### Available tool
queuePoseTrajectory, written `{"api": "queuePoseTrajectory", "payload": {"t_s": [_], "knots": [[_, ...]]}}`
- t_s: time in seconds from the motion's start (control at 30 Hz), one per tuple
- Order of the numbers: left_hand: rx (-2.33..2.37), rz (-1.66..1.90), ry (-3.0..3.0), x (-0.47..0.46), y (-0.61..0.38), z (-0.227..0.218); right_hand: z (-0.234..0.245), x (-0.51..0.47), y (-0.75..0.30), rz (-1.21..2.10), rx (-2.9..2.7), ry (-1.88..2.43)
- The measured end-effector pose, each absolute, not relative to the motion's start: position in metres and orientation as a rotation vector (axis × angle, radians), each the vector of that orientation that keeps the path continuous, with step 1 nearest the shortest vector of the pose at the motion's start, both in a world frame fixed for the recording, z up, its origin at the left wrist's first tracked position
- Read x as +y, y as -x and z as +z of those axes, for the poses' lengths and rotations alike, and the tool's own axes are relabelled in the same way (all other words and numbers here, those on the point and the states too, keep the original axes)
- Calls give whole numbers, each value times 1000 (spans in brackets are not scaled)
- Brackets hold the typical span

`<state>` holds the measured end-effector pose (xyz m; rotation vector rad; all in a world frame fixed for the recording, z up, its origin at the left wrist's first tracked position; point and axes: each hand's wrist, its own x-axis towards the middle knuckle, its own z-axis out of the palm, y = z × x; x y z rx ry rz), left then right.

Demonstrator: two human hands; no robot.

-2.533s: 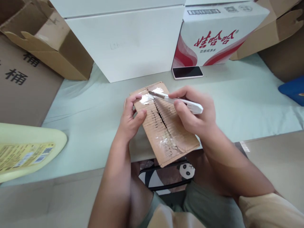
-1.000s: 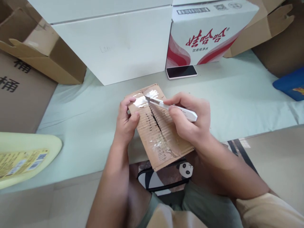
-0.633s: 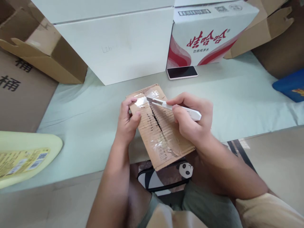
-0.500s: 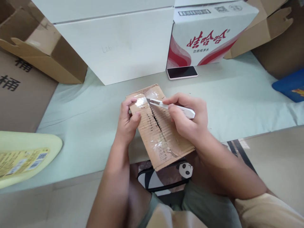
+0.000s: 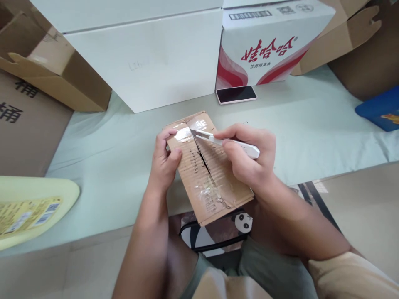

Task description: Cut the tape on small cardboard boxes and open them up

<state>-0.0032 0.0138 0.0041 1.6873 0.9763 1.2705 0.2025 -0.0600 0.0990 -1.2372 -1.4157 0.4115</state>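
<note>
A small brown cardboard box, with clear tape over its top seam, is tilted at the near edge of the cloth-covered table. My left hand grips its upper left edge, thumb on top. In my right hand is a white utility knife, its blade pointing left. The blade tip touches the tape near the far end of the seam. Midway along, the seam shows a dark narrow gap. The underside of the box is hidden.
A smartphone lies beyond the box, before a white carton with red print. A large white box stands beside it. Left is a pale green bottle; right, a blue object. A panda-print bag sits below.
The knife's tip stays near the far end of the seam, with the handle slightly lower and further right. The whole view has shifted slightly; both hands keep their holds.
</note>
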Motion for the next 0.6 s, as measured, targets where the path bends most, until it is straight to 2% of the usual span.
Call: {"api": "queuePoseTrajectory", "payload": {"t_s": [0.6], "knots": [[990, 1232, -1603, 10, 3, 9, 103, -55, -202, 608, -1317, 1260]]}}
